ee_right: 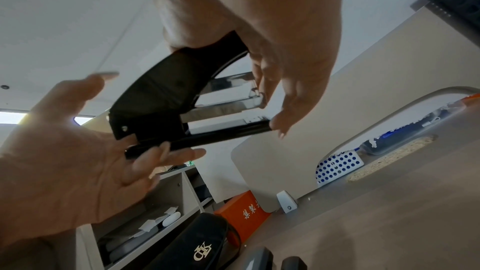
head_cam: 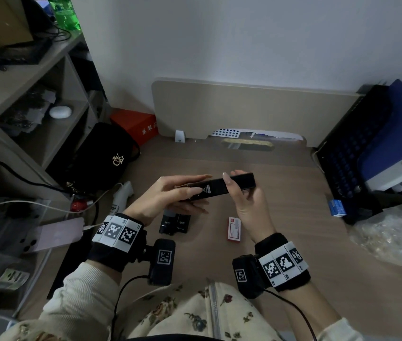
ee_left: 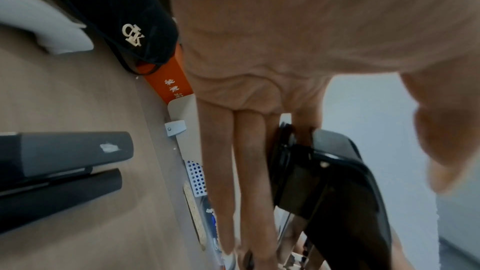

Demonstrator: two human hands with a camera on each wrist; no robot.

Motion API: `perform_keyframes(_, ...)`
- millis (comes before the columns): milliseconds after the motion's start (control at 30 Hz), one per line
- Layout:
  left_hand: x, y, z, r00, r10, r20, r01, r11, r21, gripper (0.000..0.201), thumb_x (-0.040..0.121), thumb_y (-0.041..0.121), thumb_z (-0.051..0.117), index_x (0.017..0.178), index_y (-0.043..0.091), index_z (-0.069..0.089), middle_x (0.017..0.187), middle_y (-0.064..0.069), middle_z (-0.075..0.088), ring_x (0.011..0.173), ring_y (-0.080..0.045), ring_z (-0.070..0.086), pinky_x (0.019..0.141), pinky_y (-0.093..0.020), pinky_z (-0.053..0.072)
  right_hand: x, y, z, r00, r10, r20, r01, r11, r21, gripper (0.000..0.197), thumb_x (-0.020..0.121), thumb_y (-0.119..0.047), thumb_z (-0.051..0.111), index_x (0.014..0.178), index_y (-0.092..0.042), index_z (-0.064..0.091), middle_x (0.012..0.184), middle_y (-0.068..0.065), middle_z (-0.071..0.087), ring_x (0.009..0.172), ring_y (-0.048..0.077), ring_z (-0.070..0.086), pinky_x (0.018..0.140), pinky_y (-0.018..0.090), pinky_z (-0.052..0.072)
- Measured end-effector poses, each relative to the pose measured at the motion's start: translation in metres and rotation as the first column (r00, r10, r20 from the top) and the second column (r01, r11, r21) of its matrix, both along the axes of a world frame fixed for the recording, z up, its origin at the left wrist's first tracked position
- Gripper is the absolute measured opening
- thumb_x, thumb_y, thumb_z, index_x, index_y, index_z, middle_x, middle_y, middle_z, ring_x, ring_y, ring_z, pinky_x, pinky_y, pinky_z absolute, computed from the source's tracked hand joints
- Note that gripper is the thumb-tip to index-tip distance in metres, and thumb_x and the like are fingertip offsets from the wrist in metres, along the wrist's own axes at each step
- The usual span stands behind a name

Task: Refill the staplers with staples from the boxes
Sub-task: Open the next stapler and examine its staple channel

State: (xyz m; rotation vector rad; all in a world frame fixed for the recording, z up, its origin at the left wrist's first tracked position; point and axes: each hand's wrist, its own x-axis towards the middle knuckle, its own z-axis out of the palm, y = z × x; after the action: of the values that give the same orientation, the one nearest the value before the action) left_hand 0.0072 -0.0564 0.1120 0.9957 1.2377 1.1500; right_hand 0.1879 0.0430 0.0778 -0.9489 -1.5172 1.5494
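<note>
Both hands are holding one black stapler point(head_cam: 222, 187) above the desk point(head_cam: 293, 242), centre of the head view. The right hand point(head_cam: 249, 205) is gripping its front end, thumb over the top and fingers curled underneath. The left hand point(head_cam: 170, 195) is lying with fingers nearly straight along the hinge end, supporting rather than clasping. In the right wrist view the top cover is lifting away from the shiny magazine channel point(ee_right: 228, 93); whether staples are inside, cannot tell. A second stapler point(head_cam: 174, 223) is lying on the desk just below the left hand, and a red-and-white staple box point(head_cam: 234, 228) beside it, below centre. Risks, as a judgement: the cover is probably sprung and could be snapping back onto fingertips; with the left hand only supporting, the stapler could be twisting out of the grip.
</note>
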Motion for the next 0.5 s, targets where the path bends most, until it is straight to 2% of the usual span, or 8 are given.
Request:
perform_keyframes(67,0.003,0.002,0.0,0.993,-0.01,-0.114,0.006,0.999,-0.038,0.049,0.08,0.023,0.075,0.127,0.03,0.061,0.107,-0.01,0.073,0.089,-0.03,0.073,0.075,-0.038,0.061,0.001,0.001,-0.004,0.997,0.018,0.075,-0.021,0.999,0.044,0.056,0.075,-0.062,0.065,0.092,-0.009,0.06,0.075,-0.011,0.064,0.075,0.005,0.062,0.075,0.024,0.044)
perform_keyframes(100,0.003,0.004,-0.001,0.982,-0.025,-0.186,0.016,0.999,-0.049,0.051,0.075,0.026,0.079,0.122,0.035,0.063,0.104,-0.008,0.073,0.089,-0.029,0.073,0.077,-0.04,0.061,0.001,0.001,-0.006,0.993,0.036,0.111,-0.041,0.998,0.045,0.054,0.077,-0.064,0.061,0.089,-0.011,0.059,0.072,-0.014,0.064,0.074,0.004,0.061,0.076,0.025,0.044)
perform_keyframes(167,0.006,0.006,-0.004,0.954,-0.024,-0.299,0.011,0.999,-0.044,0.039,0.071,0.032,0.083,0.107,0.036,0.07,0.088,-0.003,0.075,0.079,-0.022,0.072,0.072,-0.034,0.06,0.002,0.001,-0.01,0.981,0.095,0.171,-0.103,0.994,0.039,0.056,0.077,-0.07,0.056,0.095,-0.017,0.061,0.085,-0.012,0.069,0.085,0.003,0.064,0.084,0.027,0.047)
perform_keyframes(233,0.007,0.007,-0.006,0.934,0.051,-0.353,-0.067,0.997,-0.034,0.026,0.073,0.033,0.081,0.096,0.022,0.074,0.072,0.001,0.071,0.064,-0.015,0.066,0.062,-0.03,0.055,0.003,0.002,-0.012,0.958,0.168,0.23,-0.182,0.982,0.04,0.063,0.073,-0.076,0.054,0.106,-0.024,0.061,0.1,-0.008,0.07,0.098,0.005,0.064,0.093,0.032,0.048)
perform_keyframes(267,0.005,0.006,-0.007,0.931,0.074,-0.356,-0.092,0.995,-0.033,0.028,0.074,0.033,0.08,0.095,0.015,0.074,0.069,0.0,0.068,0.062,-0.015,0.064,0.061,-0.032,0.053,0.004,0.003,-0.013,0.944,0.202,0.262,-0.218,0.976,0.031,0.063,0.07,-0.076,0.057,0.109,-0.027,0.06,0.103,-0.008,0.07,0.1,0.005,0.063,0.094,0.033,0.049)
perform_keyframes(367,-0.001,0.003,-0.007,0.945,0.061,-0.321,-0.087,0.994,-0.069,0.034,0.069,0.039,0.08,0.092,0.015,0.075,0.078,-0.015,0.07,0.067,-0.025,0.065,0.067,-0.042,0.055,0.011,0.009,-0.019,0.895,0.324,0.306,-0.335,0.942,-0.016,0.057,0.065,-0.064,0.073,0.113,-0.035,0.06,0.107,-0.01,0.069,0.1,0.008,0.065,0.091,0.036,0.052)
perform_keyframes(433,-0.005,0.001,-0.005,0.959,0.047,-0.279,-0.076,0.993,-0.095,0.025,0.069,0.034,0.08,0.088,0.018,0.076,0.079,-0.013,0.074,0.069,-0.027,0.069,0.071,-0.047,0.057,0.016,0.011,-0.023,0.859,0.342,0.381,-0.371,0.929,0.003,0.048,0.064,-0.052,0.081,0.107,-0.04,0.063,0.101,-0.01,0.071,0.092,0.009,0.068,0.086,0.038,0.054)
perform_keyframes(500,-0.007,-0.001,-0.005,0.972,0.012,-0.233,-0.037,0.994,-0.103,0.02,0.075,0.021,0.077,0.094,0.014,0.075,0.078,-0.006,0.075,0.068,-0.022,0.072,0.069,-0.04,0.06,0.019,0.012,-0.024,0.857,0.295,0.423,-0.349,0.935,0.056,0.034,0.065,-0.033,0.085,0.094,-0.042,0.069,0.09,-0.009,0.074,0.085,0.007,0.069,0.081,0.034,0.054)
